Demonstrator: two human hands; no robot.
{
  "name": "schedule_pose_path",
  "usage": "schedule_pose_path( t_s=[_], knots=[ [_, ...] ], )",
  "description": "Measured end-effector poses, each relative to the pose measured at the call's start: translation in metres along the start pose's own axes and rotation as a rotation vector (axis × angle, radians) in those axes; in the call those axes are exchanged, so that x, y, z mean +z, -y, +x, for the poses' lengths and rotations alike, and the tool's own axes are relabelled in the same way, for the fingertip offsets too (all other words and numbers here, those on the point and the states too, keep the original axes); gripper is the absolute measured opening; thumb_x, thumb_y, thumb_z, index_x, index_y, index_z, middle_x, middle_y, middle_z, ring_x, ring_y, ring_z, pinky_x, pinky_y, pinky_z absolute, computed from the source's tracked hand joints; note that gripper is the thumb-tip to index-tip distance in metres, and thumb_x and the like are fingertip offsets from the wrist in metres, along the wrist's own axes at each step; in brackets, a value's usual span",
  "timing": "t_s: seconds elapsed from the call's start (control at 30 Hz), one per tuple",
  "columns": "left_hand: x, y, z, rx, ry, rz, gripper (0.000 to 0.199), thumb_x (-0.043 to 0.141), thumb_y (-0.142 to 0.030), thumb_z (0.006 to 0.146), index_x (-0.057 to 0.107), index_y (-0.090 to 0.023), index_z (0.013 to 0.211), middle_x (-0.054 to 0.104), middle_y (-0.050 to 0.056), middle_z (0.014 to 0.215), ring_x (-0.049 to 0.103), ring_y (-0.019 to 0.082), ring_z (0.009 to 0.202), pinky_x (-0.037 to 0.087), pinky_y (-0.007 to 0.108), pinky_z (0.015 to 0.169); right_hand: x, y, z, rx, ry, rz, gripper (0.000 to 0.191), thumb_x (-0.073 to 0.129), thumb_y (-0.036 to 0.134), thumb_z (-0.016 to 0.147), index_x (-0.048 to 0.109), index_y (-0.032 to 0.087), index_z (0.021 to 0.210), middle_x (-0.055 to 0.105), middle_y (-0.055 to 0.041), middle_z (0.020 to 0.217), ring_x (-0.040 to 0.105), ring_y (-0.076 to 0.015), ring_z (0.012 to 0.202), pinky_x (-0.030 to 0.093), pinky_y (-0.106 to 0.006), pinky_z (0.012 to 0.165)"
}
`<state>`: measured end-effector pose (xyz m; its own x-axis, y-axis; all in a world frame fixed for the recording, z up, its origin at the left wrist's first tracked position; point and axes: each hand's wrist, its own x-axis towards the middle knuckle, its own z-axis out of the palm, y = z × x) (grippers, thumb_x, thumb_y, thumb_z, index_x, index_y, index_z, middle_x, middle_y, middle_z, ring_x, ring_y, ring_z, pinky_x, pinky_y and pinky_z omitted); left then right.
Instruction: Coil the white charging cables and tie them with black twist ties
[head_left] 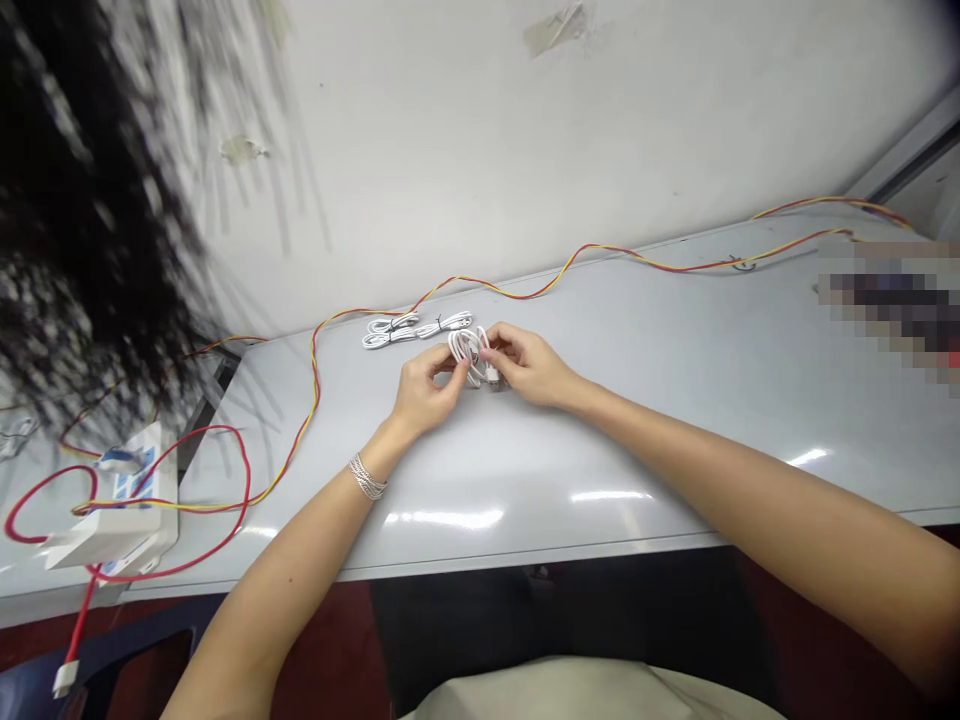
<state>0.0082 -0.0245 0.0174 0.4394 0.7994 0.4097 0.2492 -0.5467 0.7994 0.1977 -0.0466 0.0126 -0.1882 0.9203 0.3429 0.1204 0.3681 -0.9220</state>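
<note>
A coiled white USB cable (466, 350) is held up between my two hands, just above the grey table. My left hand (429, 388), with a silver bracelet on its wrist, pinches the left side of the loops between thumb and fingers. On the other side, my right hand (525, 365) grips the coil near a white plug that points down. Fingers cover part of the loops. Just behind my left hand lie bundled white cables (390, 338), tied with dark ties, and another tied bundle (444, 324) is beside them.
A twisted red and yellow wire (525, 297) runs along the wall side of the grey table (600, 480). At left stands a white power strip (154, 500) with a looped red cable (247, 470). Dark hair blurs the upper left. A pixelated patch covers the far right.
</note>
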Motion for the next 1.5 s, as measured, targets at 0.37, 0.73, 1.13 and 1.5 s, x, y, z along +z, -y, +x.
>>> schedule_pose_path(
  t_s=[0.37, 0.73, 1.13, 1.5],
  knots=[
    [0.000, 0.002, 0.001, -0.009, -0.013, 0.004, 0.039, 0.068, -0.037, 0.087, 0.069, -0.018, 0.121, 0.071, 0.011, 0.111, 0.071, 0.020, 0.091, 0.060, 0.035, 0.086, -0.011, 0.002, 0.004, -0.120, 0.009, -0.399, 0.010, 0.053, 0.023, 0.089, 0.058, 0.019, 0.081, 0.062, -0.0043, 0.082, 0.053, -0.0160, 0.071, 0.042, -0.030, 0.069],
    [0.002, -0.001, 0.001, -0.130, 0.022, -0.117, 0.040, 0.067, -0.041, 0.088, 0.070, -0.017, 0.120, 0.074, 0.009, 0.116, 0.072, 0.025, 0.101, 0.059, 0.040, 0.093, -0.004, 0.005, -0.002, -0.113, 0.045, -0.351, 0.008, 0.054, 0.022, 0.090, 0.058, 0.020, 0.083, 0.065, -0.0029, 0.079, 0.057, -0.0163, 0.068, 0.044, -0.030, 0.067],
    [0.001, -0.002, 0.004, -0.036, -0.022, -0.199, 0.025, 0.072, -0.038, 0.084, 0.074, -0.019, 0.101, 0.071, 0.010, 0.106, 0.068, 0.022, 0.099, 0.058, 0.041, 0.092, -0.004, 0.009, -0.004, -0.071, 0.008, -0.251, 0.021, 0.063, 0.028, 0.089, 0.060, 0.022, 0.110, 0.072, -0.0033, 0.088, 0.066, -0.0174, 0.070, 0.051, -0.032, 0.068],
    [0.003, 0.000, 0.005, -0.205, 0.055, -0.300, 0.042, 0.076, -0.037, 0.080, 0.071, -0.016, 0.116, 0.073, 0.011, 0.119, 0.069, 0.027, 0.111, 0.052, 0.046, 0.105, -0.004, 0.012, -0.003, -0.123, 0.073, -0.437, 0.018, 0.058, 0.016, 0.088, 0.067, 0.017, 0.104, 0.072, -0.0082, 0.096, 0.066, -0.0181, 0.076, 0.051, -0.032, 0.073]
  ],
)
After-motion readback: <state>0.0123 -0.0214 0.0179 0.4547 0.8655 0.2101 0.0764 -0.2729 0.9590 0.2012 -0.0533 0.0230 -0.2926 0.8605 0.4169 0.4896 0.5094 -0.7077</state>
